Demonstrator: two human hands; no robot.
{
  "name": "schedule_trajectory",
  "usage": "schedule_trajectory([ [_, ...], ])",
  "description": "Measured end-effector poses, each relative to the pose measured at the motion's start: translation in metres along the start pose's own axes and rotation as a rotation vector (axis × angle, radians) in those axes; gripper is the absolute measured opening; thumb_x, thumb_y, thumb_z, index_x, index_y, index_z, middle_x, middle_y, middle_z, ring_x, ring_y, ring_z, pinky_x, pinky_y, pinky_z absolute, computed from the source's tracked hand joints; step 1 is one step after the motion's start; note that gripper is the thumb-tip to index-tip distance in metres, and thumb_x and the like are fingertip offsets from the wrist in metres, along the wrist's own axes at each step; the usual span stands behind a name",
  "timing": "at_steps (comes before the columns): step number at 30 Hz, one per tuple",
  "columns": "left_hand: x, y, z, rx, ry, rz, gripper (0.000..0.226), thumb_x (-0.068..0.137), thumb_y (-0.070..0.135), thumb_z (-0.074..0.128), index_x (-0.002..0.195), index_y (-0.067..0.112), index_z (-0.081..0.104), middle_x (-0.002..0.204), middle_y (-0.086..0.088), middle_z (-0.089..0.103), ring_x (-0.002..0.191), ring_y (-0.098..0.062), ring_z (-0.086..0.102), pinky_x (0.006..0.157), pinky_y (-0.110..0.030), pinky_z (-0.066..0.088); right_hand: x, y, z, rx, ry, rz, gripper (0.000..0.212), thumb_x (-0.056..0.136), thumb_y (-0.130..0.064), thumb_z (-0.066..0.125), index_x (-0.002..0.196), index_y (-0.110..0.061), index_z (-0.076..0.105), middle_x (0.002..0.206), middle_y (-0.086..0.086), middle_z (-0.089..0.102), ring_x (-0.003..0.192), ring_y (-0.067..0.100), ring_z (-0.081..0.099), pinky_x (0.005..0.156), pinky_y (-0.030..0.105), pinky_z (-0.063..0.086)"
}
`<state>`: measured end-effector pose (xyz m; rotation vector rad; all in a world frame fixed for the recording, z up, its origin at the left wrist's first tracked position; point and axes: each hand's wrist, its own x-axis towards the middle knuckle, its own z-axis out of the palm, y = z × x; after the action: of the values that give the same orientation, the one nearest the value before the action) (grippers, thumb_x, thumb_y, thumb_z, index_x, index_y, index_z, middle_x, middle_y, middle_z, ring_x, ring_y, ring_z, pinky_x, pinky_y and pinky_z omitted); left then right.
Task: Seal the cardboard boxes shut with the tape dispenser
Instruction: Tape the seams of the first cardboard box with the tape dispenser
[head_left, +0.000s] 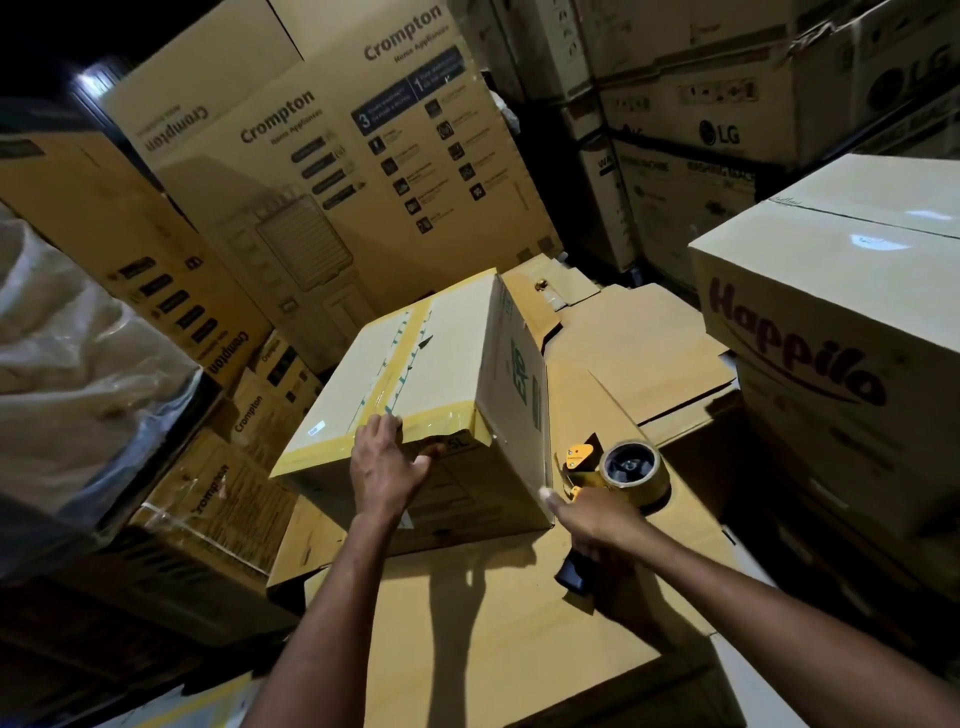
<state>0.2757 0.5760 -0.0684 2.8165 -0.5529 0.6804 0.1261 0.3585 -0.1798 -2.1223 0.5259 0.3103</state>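
Fingers of left hand (387, 462) spread on taped box (415, 374), right hand (597, 525) gripping tape dispenser (618, 467).

Dim, warm, lit from above — throws hard arm shadows over the flattened cardboard (467, 623), glares white on the Happilo box (883, 228); blackens at corners, bows toward edges.

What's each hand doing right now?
Left hand: open, pressing the box edge.
Right hand: closed round the tape dispenser.
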Motion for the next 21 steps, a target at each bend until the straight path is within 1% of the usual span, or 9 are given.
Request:
schedule_trajectory([
  [1,-0.001,0.000,0.000,-0.013,0.004,0.004,0.057,0.077,0.033,0.086,0.123,0.014,0.057,0.118,-0.004,0.053,0.107,-0.016,0.043,0.090,-0.033,0.045,-0.001,-0.011,-0.002,0.112,0.025,-0.060,0.082,0.097,-0.079,0.031,0.073,-0.013,0.074,0.062,-0.001,0.072,0.053,0.012,0.066,0.066,0.027,0.054],
  [2,-0.002,-0.001,0.001,-0.021,0.005,0.007,0.058,0.077,0.032,0.087,0.124,0.014,0.057,0.120,-0.004,0.053,0.109,-0.017,0.044,0.090,-0.032,0.044,-0.002,-0.022,-0.004,0.298,-0.003,-0.108,0.078,0.096,-0.078,0.036,0.080,-0.011,0.075,0.065,-0.001,0.071,0.054,0.012,0.064,0.064,0.027,0.053],
  [5,-0.001,-0.002,0.000,-0.026,0.001,0.010,0.059,0.077,0.034,0.087,0.124,0.015,0.057,0.119,-0.002,0.054,0.111,-0.019,0.048,0.089,-0.032,0.044,0.001,-0.050,-0.007,0.891,-0.211,-0.174,0.077,0.098,-0.073,0.038,0.108,-0.004,0.072,0.079,0.004,0.069,0.067,0.015,0.063,0.065,0.028,0.051],
  [7,0.000,-0.003,0.000,-0.024,0.005,0.014,0.059,0.076,0.035,0.087,0.123,0.015,0.058,0.117,-0.002,0.055,0.109,-0.018,0.049,0.088,-0.033,0.046,0.005,-0.066,-0.005,1.162,-0.295,-0.134,0.076,0.101,-0.070,0.037,0.116,-0.004,0.071,0.089,0.007,0.072,0.079,0.019,0.065,0.070,0.031,0.053],
  [10,0.002,-0.006,0.000,-0.022,0.007,0.018,0.059,0.075,0.039,0.088,0.121,0.017,0.058,0.116,0.000,0.056,0.107,-0.016,0.049,0.086,-0.032,0.047,0.006,-0.085,-0.004,1.467,-0.375,-0.012,0.071,0.103,-0.065,0.040,0.119,-0.002,0.070,0.101,0.014,0.073,0.090,0.024,0.063,0.074,0.035,0.051],
  [13,0.003,-0.009,0.000,-0.017,0.001,0.031,0.059,0.075,0.043,0.087,0.120,0.018,0.058,0.114,0.001,0.056,0.105,-0.016,0.050,0.084,-0.031,0.047,0.004,-0.097,-0.005,1.596,-0.409,0.053,0.060,0.104,-0.056,0.047,0.115,-0.001,0.071,0.101,0.016,0.073,0.090,0.024,0.062,0.072,0.034,0.049],
  [16,0.005,-0.009,-0.002,-0.016,-0.010,0.036,0.058,0.076,0.042,0.087,0.121,0.018,0.059,0.115,0.002,0.055,0.106,-0.015,0.049,0.087,-0.032,0.048,0.007,-0.104,-0.006,1.676,-0.401,0.077,0.046,0.101,-0.046,0.059,0.105,-0.001,0.072,0.093,0.014,0.073,0.083,0.022,0.063,0.067,0.030,0.047],
  [19,0.006,-0.008,-0.004,-0.014,-0.028,0.036,0.060,0.077,0.045,0.086,0.123,0.019,0.059,0.117,0.002,0.055,0.108,-0.014,0.048,0.090,-0.033,0.048,0.012,-0.109,-0.005,1.705,-0.333,0.113,0.037,0.095,-0.039,0.072,0.094,-0.001,0.071,0.083,0.012,0.073,0.073,0.019,0.062,0.057,0.026,0.046],
  [21,0.006,-0.008,-0.005,-0.014,-0.036,0.041,0.063,0.077,0.048,0.085,0.125,0.018,0.059,0.118,0.002,0.055,0.108,-0.014,0.047,0.091,-0.033,0.048,0.014,-0.110,-0.005,1.680,-0.260,0.140,0.033,0.093,-0.036,0.075,0.093,-0.003,0.070,0.081,0.010,0.070,0.066,0.015,0.060,0.050,0.023,0.044],
])
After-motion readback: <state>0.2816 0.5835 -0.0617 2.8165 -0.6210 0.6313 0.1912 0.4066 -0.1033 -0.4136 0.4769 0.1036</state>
